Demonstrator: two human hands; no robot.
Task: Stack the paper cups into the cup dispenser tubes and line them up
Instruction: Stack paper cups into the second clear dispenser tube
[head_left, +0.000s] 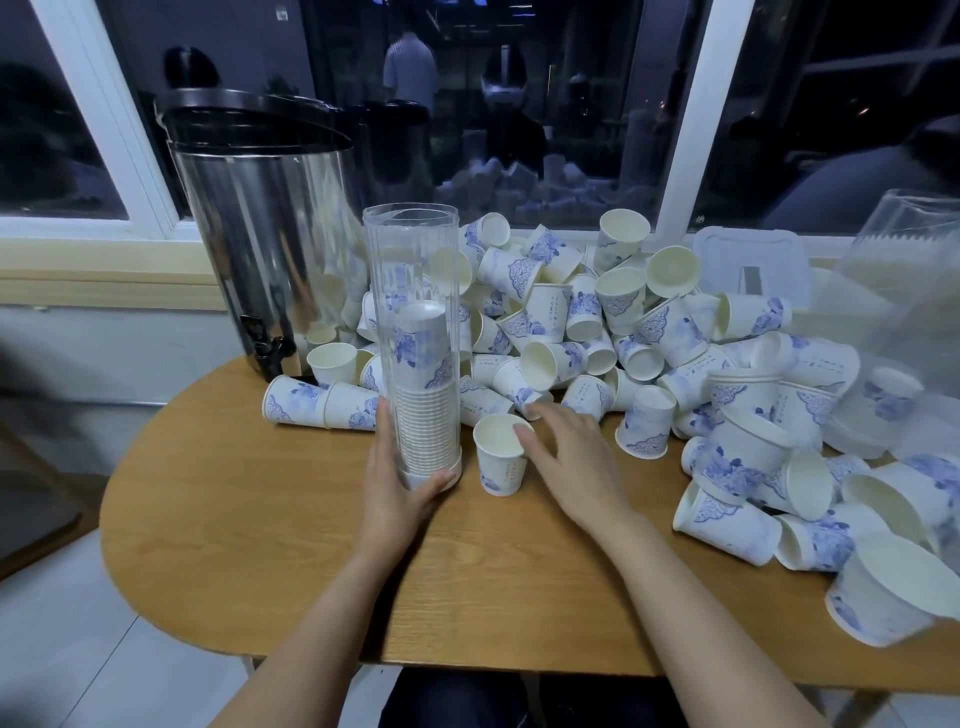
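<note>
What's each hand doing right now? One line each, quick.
Left hand: closed, fingers curled round the base of the tube.
Right hand: open, fingers touching the rim of an upright cup, not gripping it.

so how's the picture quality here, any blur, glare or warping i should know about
Head view: dim indoor light with night outside, so the window mirrors the cup pile and people; wide-angle warping bows the window frame and table; cups at the right edge are smeared; the clear tube and metal urn show glare; left hand and right hand look sharp.
</note>
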